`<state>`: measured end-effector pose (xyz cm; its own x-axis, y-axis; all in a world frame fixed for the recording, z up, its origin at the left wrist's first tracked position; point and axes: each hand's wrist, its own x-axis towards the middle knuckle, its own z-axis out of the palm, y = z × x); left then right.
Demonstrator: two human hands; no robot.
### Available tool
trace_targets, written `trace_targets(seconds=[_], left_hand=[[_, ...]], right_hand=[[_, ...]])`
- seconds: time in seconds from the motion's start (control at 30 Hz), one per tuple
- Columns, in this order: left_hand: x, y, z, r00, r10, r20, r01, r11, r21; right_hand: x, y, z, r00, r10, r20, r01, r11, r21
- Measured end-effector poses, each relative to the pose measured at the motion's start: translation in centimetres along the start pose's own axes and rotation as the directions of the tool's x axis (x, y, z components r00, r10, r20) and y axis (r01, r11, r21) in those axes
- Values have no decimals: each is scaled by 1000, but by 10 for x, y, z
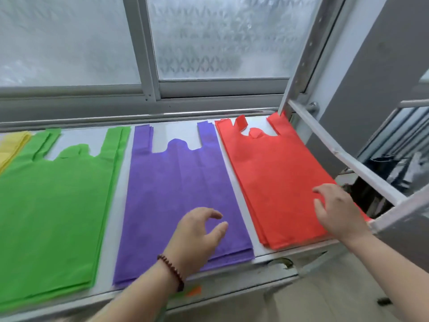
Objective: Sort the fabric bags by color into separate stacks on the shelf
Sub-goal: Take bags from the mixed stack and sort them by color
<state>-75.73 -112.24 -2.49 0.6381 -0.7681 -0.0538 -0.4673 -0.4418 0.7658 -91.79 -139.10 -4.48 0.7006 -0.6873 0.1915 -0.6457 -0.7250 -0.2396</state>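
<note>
Fabric stacks: four colour piles lay flat side by side on the white shelf (120, 205), handles pointing toward the window (209, 43).
Yellow stack (10, 145): far left, mostly cut off by the frame edge, its right edge under or against the green one; could not tell which.
Green stack (53, 210): left of centre, several bags deep, front edge reaching the shelf lip.
Purple stack (176, 191): centre, apart from the green stack by a strip of bare shelf.
Red stack (276, 182): right end, layers slightly fanned at the front corner, one handle folded up at the back.
Left hand (197, 233): over the front part of the purple stack, fingers curled and spread apart, holding nothing; contact with the fabric could not be told. Dark bead bracelet (171, 273) on the wrist.
Right hand (336, 210): over the right front part of the red stack, fingers loosely parted, nothing gripped.
Shelf frame (343, 154): a grey metal bar ran diagonally just beside the red stack.
</note>
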Motion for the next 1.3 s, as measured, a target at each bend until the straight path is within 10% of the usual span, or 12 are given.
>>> trace_targets(seconds=[0.17, 0.43, 0.77, 1.0, 1.13, 1.3], left_hand=[[6, 59, 68, 962, -224, 155, 271, 741, -614], [68, 107, 109, 710, -702, 58, 610, 572, -549], [55, 106, 111, 621, -733, 277, 719, 393, -573], [7, 97, 114, 645, -718, 262, 641, 322, -697], [-19, 98, 120, 562, -659, 500, 722, 96, -685], [-23, 83, 124, 539, -675, 504, 659, -35, -752]], right_hand=[[6, 43, -15, 886, 392, 246, -352, 916, -191], [15, 48, -14, 820, 429, 379, -434, 898, -77], [-25, 48, -24, 836, 340, 430, -463, 858, 223], [-51, 85, -41, 731, 237, 640, -665, 460, 588], [-62, 94, -46, 587, 146, 796, -804, 217, 553], [-64, 101, -42, 610, 80, 789, -783, 213, 584]])
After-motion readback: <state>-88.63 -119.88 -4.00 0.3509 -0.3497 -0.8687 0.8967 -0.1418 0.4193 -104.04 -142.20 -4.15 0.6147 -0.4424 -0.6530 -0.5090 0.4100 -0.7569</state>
